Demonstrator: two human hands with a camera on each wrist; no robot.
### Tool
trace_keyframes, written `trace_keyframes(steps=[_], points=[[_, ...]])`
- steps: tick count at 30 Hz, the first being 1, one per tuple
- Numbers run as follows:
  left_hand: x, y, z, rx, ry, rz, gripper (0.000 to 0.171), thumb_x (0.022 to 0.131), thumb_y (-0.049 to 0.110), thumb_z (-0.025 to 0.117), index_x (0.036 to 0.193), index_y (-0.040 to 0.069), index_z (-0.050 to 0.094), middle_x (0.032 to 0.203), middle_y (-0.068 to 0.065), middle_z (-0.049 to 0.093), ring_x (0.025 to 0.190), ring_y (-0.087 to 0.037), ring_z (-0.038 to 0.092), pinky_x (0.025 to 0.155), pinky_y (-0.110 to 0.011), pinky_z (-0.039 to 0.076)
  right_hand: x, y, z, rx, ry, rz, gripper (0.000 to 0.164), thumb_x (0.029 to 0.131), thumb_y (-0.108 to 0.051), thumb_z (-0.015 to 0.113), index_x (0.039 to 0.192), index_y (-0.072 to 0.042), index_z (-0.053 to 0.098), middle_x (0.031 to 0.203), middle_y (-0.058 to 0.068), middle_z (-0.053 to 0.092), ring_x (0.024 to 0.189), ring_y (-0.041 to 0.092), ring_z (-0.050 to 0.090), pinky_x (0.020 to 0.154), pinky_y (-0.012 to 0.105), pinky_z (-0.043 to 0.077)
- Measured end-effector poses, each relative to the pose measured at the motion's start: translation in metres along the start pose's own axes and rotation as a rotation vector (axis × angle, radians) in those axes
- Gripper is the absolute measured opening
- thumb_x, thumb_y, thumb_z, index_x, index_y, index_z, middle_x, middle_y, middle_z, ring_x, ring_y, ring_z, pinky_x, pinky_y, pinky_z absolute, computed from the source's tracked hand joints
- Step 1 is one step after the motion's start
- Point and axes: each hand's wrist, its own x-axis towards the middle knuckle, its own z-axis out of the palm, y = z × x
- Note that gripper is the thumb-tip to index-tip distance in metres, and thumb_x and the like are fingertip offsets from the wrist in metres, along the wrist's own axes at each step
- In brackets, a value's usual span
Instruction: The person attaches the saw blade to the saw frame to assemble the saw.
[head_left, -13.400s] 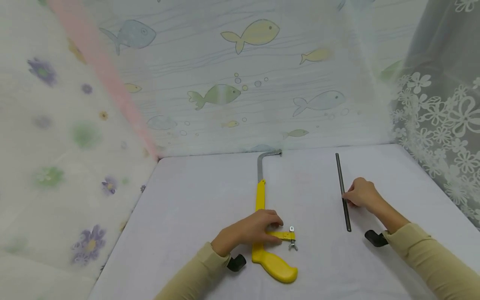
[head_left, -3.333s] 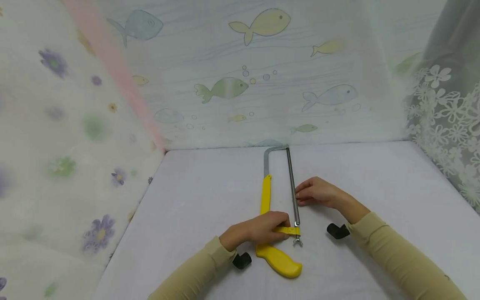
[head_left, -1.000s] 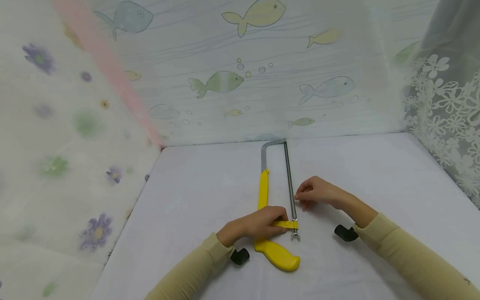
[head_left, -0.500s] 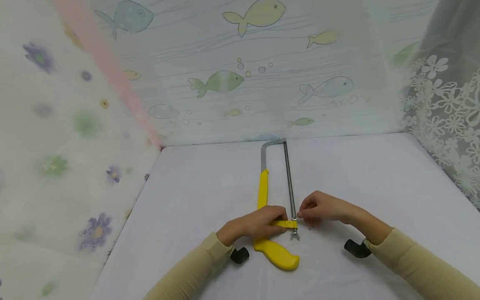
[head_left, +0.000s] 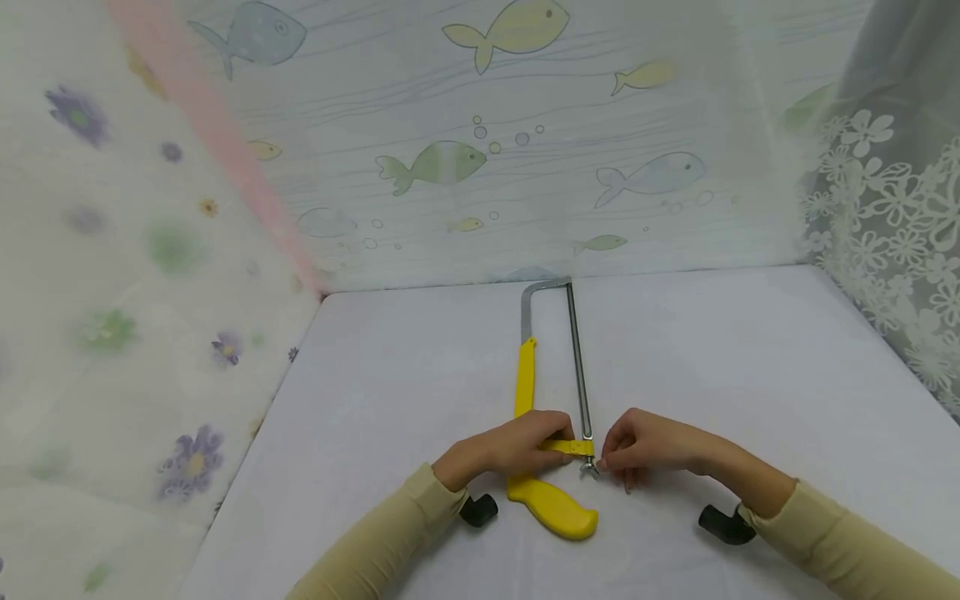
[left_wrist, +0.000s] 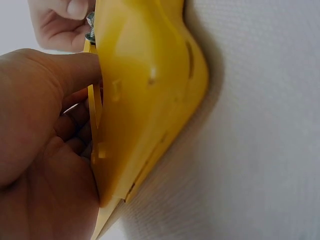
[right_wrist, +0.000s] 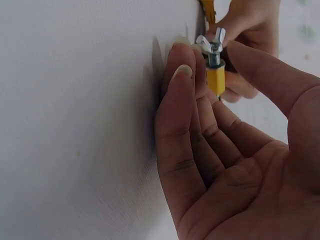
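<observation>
A hacksaw with a yellow handle and a grey metal front bow lies on the white-covered table. Its dark blade runs along the right side, from the bow's tip down to the yellow crosspiece. My left hand grips the frame around the crosspiece, thumb bent against the yellow metal in the left wrist view. Below the crosspiece sits a silver wing nut. My right hand is right beside it, thumb and fingertips on either side in the right wrist view, with a gap between them.
A black wrist camera hangs under the right cuff and another black camera under the left. A fish-print curtain meets the table's far edge. Floral fabric borders the left side, white lace the right.
The blade, earlier lying apart on the right by my right hand, now spans the saw frame. In the last second my right hand has slid down from beside the blade to the wing nut.
</observation>
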Motion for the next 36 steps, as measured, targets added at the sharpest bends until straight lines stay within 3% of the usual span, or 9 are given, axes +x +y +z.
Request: trace_keyframes(steps=[8,18,36], points=[[0.001,0.000,-0.001,0.008,0.002,0.011,0.008,0.102,0.019,0.065,0.106,0.015,0.060,0.098,0.009,0.059,0.086,-0.005,0.052,0.079,-0.016,0.045,-0.001,0.002,0.014,0.075,-0.087,-0.024,0.019,0.096,-0.012,0.069,0.084,0.001,0.075,0.067,0.009,0.068,0.055,0.013,0.063,0.052,0.022,0.050],[0.001,0.002,-0.003,0.014,-0.001,0.006,0.009,0.102,0.019,0.065,0.108,0.014,0.060,0.099,0.008,0.060,0.088,-0.006,0.052,0.082,-0.015,0.044,0.003,-0.002,0.025,-0.002,0.051,0.032,0.031,0.097,-0.020,0.070,0.072,-0.002,0.072,0.062,0.010,0.067,0.050,0.019,0.065,0.047,0.023,0.047],[0.000,0.004,-0.002,0.021,-0.010,-0.003,0.010,0.102,0.018,0.065,0.108,0.012,0.059,0.101,0.007,0.060,0.089,-0.006,0.052,0.083,-0.015,0.044,0.007,-0.004,0.029,-0.139,0.179,-0.044,0.025,0.094,-0.014,0.071,0.070,-0.006,0.071,0.057,0.001,0.063,0.050,0.019,0.065,0.047,0.029,0.052]])
